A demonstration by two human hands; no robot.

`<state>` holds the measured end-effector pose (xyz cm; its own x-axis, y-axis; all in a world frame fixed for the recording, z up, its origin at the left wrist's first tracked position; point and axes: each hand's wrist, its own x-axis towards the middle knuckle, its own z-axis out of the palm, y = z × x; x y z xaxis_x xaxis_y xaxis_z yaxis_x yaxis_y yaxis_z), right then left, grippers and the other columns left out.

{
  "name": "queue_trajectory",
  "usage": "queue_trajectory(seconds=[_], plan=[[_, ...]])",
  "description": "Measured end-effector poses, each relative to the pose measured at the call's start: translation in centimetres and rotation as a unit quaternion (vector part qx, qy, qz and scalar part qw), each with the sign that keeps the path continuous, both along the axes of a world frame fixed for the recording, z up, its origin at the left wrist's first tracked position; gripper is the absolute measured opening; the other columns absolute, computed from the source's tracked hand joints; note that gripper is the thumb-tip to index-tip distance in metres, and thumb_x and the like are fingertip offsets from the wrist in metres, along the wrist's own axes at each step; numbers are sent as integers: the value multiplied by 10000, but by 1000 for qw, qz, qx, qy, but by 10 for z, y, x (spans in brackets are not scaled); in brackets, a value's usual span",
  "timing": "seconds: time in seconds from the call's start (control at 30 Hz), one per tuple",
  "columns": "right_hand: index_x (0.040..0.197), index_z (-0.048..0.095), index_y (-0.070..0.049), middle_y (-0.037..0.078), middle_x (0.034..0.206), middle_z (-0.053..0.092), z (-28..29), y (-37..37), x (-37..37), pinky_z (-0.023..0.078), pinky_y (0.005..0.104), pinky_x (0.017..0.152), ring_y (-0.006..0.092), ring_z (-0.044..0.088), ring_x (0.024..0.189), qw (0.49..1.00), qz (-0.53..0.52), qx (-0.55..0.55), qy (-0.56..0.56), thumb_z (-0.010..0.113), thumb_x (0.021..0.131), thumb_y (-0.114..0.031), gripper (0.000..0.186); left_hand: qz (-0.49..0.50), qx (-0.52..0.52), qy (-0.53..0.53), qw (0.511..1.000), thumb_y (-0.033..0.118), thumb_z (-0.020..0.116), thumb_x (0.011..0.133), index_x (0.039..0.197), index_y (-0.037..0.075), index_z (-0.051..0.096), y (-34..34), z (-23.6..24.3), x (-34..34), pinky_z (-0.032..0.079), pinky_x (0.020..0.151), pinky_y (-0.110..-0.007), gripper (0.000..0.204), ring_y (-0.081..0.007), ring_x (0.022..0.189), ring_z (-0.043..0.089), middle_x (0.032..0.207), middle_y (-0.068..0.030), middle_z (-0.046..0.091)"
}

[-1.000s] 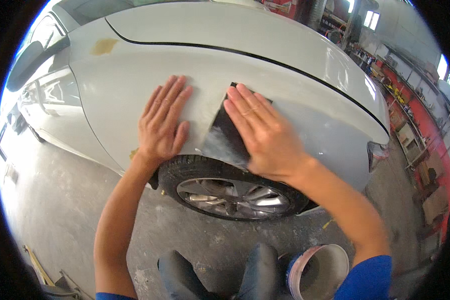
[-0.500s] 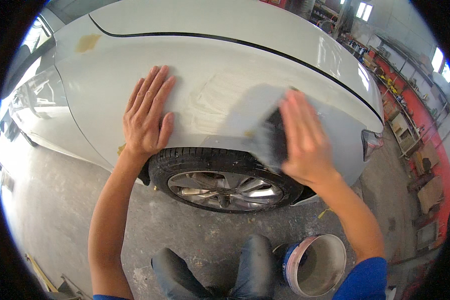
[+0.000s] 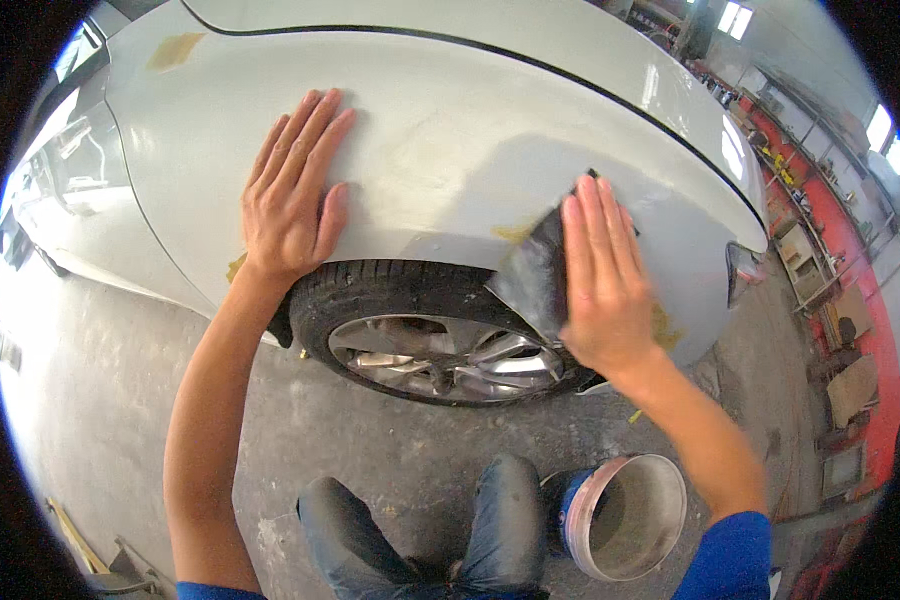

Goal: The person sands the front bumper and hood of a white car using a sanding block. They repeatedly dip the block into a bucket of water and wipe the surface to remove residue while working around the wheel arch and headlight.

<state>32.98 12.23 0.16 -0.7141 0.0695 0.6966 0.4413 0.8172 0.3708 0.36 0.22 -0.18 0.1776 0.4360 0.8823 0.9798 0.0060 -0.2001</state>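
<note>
My left hand (image 3: pixel 290 210) lies flat on the white car fender (image 3: pixel 430 140), fingers outstretched and holding nothing. On the right part of the fender, my right hand (image 3: pixel 605 280) presses a dark sheet (image 3: pixel 530 260), probably abrasive paper, against the paint with straight fingers held together. The sheet's lower left edge overlaps the top of the wheel arch above the tire (image 3: pixel 390 285). Pale cloudy marks lie between my hands, a greyer area surrounds the sheet, and yellowish patches (image 3: pixel 175 50) show at several places on the panel.
A pinkish-rimmed bucket (image 3: pixel 640 510) stands on the concrete floor (image 3: pixel 250 430) beside my knees, below the alloy wheel (image 3: pixel 440 360). A red-walled bench with shelving and clutter (image 3: pixel 800 180) runs along the right, with cardboard (image 3: pixel 850 390) leaning low. Long yellowish pieces (image 3: pixel 70 535) lie at lower left.
My right hand has carried the dark sheet rightward from mid-fender, uncovering pale streaks. My left hand stays flat, appearing somewhat higher and further left as the view shifts.
</note>
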Motion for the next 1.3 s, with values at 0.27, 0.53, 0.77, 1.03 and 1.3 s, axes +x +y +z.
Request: queue_trajectory(seconds=[0.27,0.53,0.77,1.03,1.3], plan=[[1467,541,56,223,1568,494,2,-20,-41,372,487,1222,377,445,1483,992,116,-12,-48,507,937,-54,542,-9,6,17,1000,296,444,1014,1507,72,547,0,1,-6,307,1257,-461,550,-304,1498,437,1578,-129,512],[1412,568,114,299,1522,510,-16,-46,-53,355,526,1222,438,449,1466,999,39,-21,18,504,918,-81,535,-34,36,26,998,333,407,1036,1509,83,544,13,-4,2,304,1258,-470,552,-304,1504,427,1580,-133,508],[1442,568,64,253,1543,512,-26,-12,18,366,502,1217,396,450,1478,999,31,8,-29,502,982,-135,506,-1,37,39,999,328,411,1031,1497,92,566,4,-2,-10,331,1244,-464,545,-304,1488,451,1550,-139,542],[1420,588,59,250,1513,546,-15,-26,-57,375,483,1214,389,476,1460,993,116,3,-13,507,955,-130,509,-29,40,44,998,328,417,1038,1496,86,564,13,-4,-6,334,1241,-464,539,-304,1482,461,1549,-137,543],[1431,567,87,267,1575,468,-23,-31,-39,324,510,1240,420,421,1492,998,61,-22,15,474,904,-68,557,-46,56,47,996,318,407,1051,1482,70,574,18,-1,-3,336,1240,-471,524,-312,1473,471,1540,-135,552]])
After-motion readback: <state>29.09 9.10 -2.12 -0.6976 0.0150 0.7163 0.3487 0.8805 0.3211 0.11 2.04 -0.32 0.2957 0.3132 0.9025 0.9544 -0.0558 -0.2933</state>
